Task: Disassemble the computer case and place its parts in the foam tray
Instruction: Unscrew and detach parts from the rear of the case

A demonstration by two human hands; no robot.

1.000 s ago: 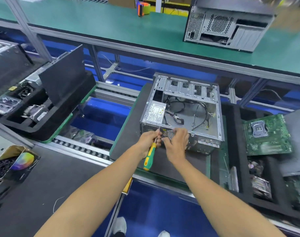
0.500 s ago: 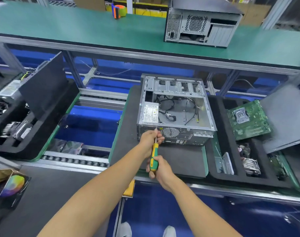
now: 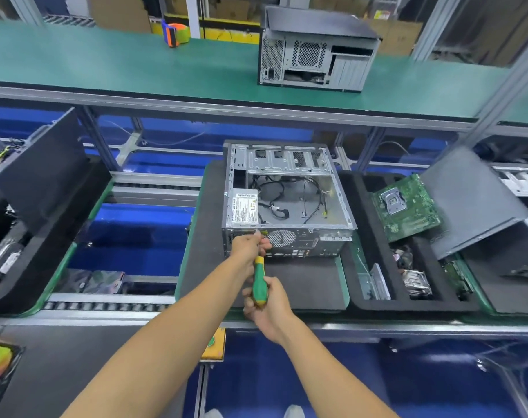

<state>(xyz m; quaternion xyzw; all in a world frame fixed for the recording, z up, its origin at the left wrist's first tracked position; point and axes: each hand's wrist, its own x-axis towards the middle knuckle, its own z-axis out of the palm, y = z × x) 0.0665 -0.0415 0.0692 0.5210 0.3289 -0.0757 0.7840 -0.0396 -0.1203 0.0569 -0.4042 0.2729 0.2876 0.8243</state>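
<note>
We see the fingers (image 3: 264,243) of the left hand (image 3: 248,247) pinched together around the thin metal shaft at the tip of the screwdriver (image 3: 259,280), right against the perforated rear panel of the computer case (image 3: 287,200). The right hand (image 3: 268,306) wraps its curled fingers round the smooth green-and-yellow handle, nearer us, both forearms stretched forward. The case is an open box of bare grey sheet metal lying on a dark mat on the counter (image 3: 302,285), with loose black cables and a power supply (image 3: 244,206) inside; its white label is too small for us to read. Just right of it sits the black foam tray (image 3: 374,303), holding a green motherboard (image 3: 407,206) and metal parts in its compartments.
</note>
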